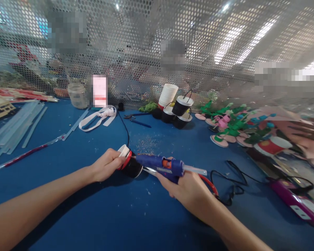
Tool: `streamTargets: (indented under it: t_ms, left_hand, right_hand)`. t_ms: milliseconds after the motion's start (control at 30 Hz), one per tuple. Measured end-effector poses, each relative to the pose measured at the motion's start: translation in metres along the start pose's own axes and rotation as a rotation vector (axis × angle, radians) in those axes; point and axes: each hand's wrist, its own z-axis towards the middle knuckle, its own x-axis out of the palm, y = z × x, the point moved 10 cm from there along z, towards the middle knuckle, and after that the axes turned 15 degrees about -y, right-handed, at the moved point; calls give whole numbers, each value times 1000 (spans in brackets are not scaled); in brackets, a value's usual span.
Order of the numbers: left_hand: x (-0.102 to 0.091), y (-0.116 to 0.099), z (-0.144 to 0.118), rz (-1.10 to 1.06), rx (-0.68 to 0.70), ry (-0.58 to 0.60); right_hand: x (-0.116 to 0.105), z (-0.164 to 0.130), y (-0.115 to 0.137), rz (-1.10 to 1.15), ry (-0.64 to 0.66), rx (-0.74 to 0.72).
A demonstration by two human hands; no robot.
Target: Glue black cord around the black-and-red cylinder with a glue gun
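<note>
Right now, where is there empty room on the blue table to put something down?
Bare blue table lies near the front, between the two forearms, and on the left between the glue sticks and the left hand. The right is crowded: black cable, craft flowers. Stacked cups fill the back middle.

Both forearms are showing bare above the blue table (68,209), no sleeves reaching into view. The left hand (106,169) and right hand (188,193) are wearing no gloves, rings, watch or bands.
</note>
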Motion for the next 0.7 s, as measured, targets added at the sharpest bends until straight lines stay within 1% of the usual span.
streamTargets:
  t_ms: [100,200,300,433,533,700]
  left_hand:
    - [-1,4,1,26,-53,-24]
    - [-2,6,1,21,-98,-41]
    - [-2,7,1,-1,-138,-52]
    - [-1,9,0,-21,-160,-51]
    - [0,9,1,-18,-152,-51]
    - [-2,9,1,4,-121,-53]
  right_hand:
    - [4,-8,13,-29,51,-129]
    - [6,-14,21,-59,72,-178]
    - [9,-20,31,-99,79,-274]
    - [16,-29,38,-83,109,-371]
    - [16,-28,37,-86,115,-357]
    - [5,-14,25,-65,47,-222]
